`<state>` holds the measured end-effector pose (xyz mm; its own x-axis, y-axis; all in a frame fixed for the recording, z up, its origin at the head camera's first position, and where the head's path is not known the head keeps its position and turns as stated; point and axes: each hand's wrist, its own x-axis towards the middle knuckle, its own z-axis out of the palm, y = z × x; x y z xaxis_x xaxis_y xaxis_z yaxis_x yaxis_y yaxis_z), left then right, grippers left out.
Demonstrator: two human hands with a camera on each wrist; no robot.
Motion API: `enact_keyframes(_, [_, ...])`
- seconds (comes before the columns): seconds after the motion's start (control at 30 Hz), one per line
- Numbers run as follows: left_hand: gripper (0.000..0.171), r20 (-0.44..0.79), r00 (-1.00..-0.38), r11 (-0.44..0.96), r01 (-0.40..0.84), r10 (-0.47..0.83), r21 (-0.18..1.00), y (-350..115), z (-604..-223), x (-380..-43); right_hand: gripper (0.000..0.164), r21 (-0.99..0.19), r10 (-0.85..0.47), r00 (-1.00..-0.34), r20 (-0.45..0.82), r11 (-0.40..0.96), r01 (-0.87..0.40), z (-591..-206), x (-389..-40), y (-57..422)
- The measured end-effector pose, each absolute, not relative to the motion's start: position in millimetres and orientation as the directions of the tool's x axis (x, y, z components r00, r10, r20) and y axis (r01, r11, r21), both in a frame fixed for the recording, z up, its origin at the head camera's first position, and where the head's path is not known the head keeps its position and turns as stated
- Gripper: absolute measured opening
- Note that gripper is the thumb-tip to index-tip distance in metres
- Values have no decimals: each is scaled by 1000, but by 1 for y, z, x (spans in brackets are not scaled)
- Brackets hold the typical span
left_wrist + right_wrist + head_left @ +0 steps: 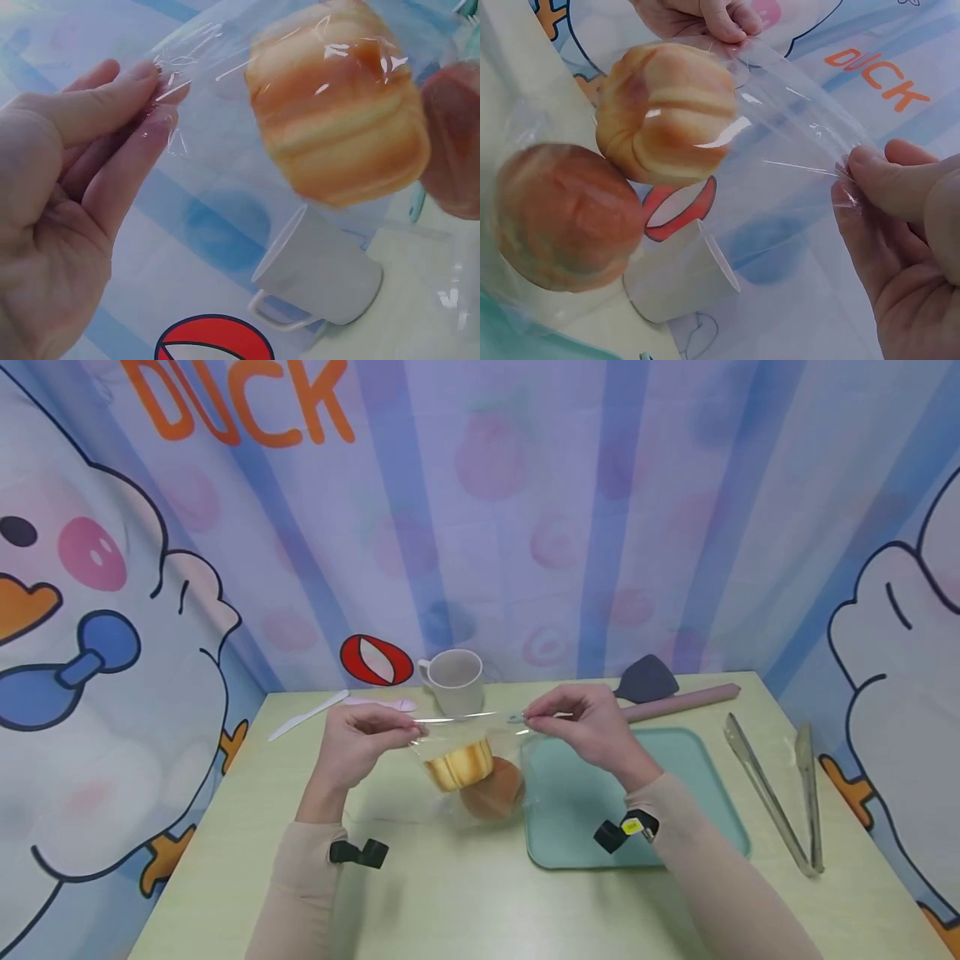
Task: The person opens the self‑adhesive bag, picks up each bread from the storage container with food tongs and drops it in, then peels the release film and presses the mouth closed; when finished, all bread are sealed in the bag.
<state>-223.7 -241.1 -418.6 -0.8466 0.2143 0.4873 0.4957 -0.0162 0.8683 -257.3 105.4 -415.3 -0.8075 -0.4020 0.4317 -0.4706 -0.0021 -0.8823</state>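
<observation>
A clear plastic bag (450,737) hangs between both hands above the table, its top edge stretched nearly straight. My left hand (367,739) pinches one top corner between thumb and fingers; my right hand (581,727) pinches the opposite corner. Inside the bag lie two bread pieces: a pale yellow, ridged loaf (337,112) and a round brown bun (568,217). In the head view the loaf sits higher and to the left, touching the bun. Both show through the film in each wrist view.
Behind the bag stands a white mug (457,681). A teal tray (600,827) lies at the right, with metal tongs (772,802) beside it. A dark-headed spatula (648,681) and a pinkish rod (682,702) lie behind the tray. A white plastic knife (307,717) and a pink spoon (382,703) lie back left.
</observation>
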Motion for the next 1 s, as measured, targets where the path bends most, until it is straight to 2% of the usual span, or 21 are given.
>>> enact_keyframes(0.17, [21,488,-852,-15,495,188,869,-241,-415,-222,12,-854,-406,-774,486,-31,-520,-414,-261,104])
enact_keyframes(0.33, [29,454,-884,2,457,106,889,-234,-420,-219,12,-897,-410,-818,403,-1,-442,-416,-260,101])
enact_keyframes(0.47, [18,435,-899,-4,435,42,900,-223,-430,-220,15,-923,-404,-850,338,35,-384,-421,-258,97])
enact_keyframes(0.67, [8,431,-902,-62,430,5,901,-202,-441,-223,17,-900,-379,-868,319,165,-403,-420,-258,91])
enact_keyframes(0.77, [9,404,-914,-68,402,27,913,-194,-443,-222,25,-837,-364,-855,369,270,-476,-417,-257,88])
enact_keyframes(0.83, [9,385,-922,-65,382,41,922,-190,-443,-222,30,-759,-369,-822,434,340,-554,-415,-256,83])
enact_keyframes(1.0, [14,369,-925,-17,369,90,929,-184,-441,-223,39,-463,-430,-662,614,483,-743,-411,-252,63])
